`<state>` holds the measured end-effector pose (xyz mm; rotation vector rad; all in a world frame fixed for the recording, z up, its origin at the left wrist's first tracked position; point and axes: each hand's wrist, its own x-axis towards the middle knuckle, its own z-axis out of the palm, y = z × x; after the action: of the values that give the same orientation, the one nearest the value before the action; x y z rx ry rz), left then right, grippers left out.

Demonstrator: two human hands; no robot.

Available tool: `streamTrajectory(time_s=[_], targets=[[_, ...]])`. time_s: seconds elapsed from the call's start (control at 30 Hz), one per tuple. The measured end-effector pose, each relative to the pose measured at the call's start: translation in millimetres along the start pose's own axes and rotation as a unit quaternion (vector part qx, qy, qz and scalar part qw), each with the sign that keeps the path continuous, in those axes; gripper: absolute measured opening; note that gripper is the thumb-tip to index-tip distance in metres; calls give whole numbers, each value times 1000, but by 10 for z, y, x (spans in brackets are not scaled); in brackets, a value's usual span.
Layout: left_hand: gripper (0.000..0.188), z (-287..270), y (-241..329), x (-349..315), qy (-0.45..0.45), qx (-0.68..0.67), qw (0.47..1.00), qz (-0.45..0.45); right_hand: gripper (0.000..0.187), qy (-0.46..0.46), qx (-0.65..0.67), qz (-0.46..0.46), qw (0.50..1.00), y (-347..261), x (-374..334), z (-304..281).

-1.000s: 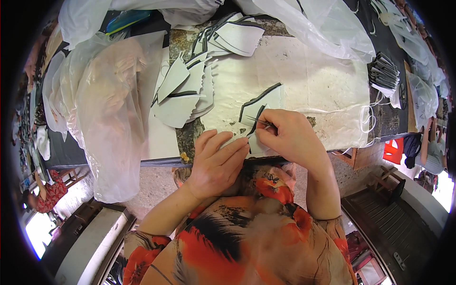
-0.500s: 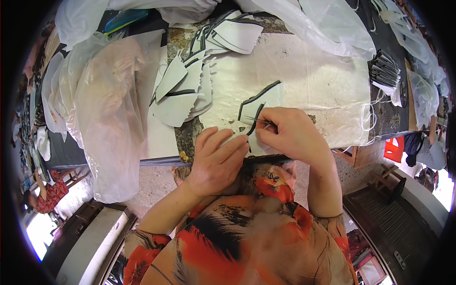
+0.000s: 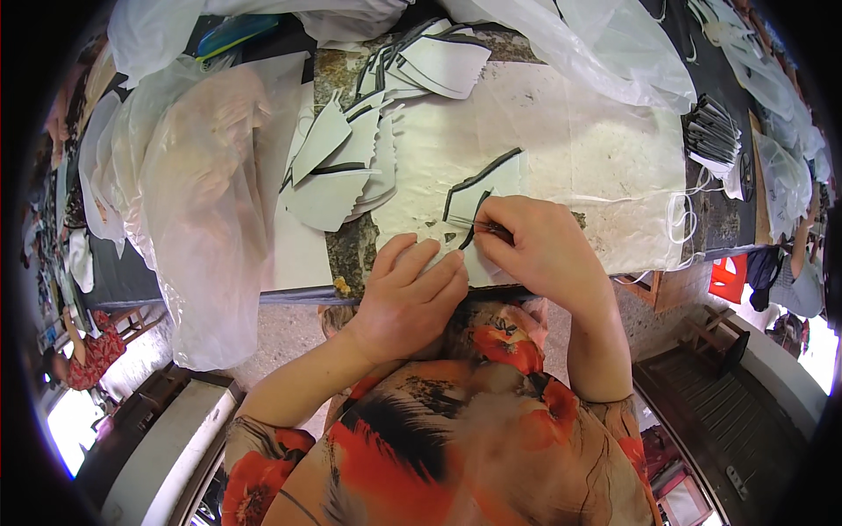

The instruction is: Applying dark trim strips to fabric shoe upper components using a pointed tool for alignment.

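Two white cut-out pieces with black edging lie at the table's near edge. The upper piece (image 3: 469,195) has a dark stepped border, and the lower piece (image 3: 488,272) is partly covered by my hands. Palm down, my left hand (image 3: 412,294) stretches its fingers apart, its index fingertip at the lower piece's black edge. In my right hand (image 3: 539,250), thumb and forefinger pinch a slim pointed metal tool (image 3: 500,230), probably tweezers. Its thin tip reaches left across the black edging; the rest is hidden in the fingers.
Similar edged white pieces (image 3: 329,197) are piled to the left, with another stack (image 3: 443,66) behind. Clear plastic bags (image 3: 197,210) drape over the table's left side and back. A bundle of dark-edged pieces (image 3: 712,131) and a loose white cord (image 3: 682,215) lie at right.
My left hand has shifted slightly right and downward. The right hand stays nearly in place, its tool turned a little and drawn closer to the black edging.
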<state>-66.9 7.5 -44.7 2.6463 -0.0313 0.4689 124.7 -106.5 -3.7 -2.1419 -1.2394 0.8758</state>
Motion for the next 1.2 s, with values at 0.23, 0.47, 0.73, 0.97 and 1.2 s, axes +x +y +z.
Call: streamTrajectory(time_s=[0.23,0.47,0.73,0.97,1.2], targets=[[34,1,22,66,1,-7,1000,-20,15,20,-15,-6,1000,23,3,68],[35,-9,129,153,14,-34,996,-78,17,-8,-34,9,999,-10,15,34],[26,-31,240,246,1,-46,990,-136,16,10,-36,-8,999,10,-9,72],[25,0,233,220,37,-114,979,-167,15,11,-41,-12,999,22,-15,71],[35,20,176,190,15,-60,989,-131,13,21,-40,-18,999,37,-11,57]])
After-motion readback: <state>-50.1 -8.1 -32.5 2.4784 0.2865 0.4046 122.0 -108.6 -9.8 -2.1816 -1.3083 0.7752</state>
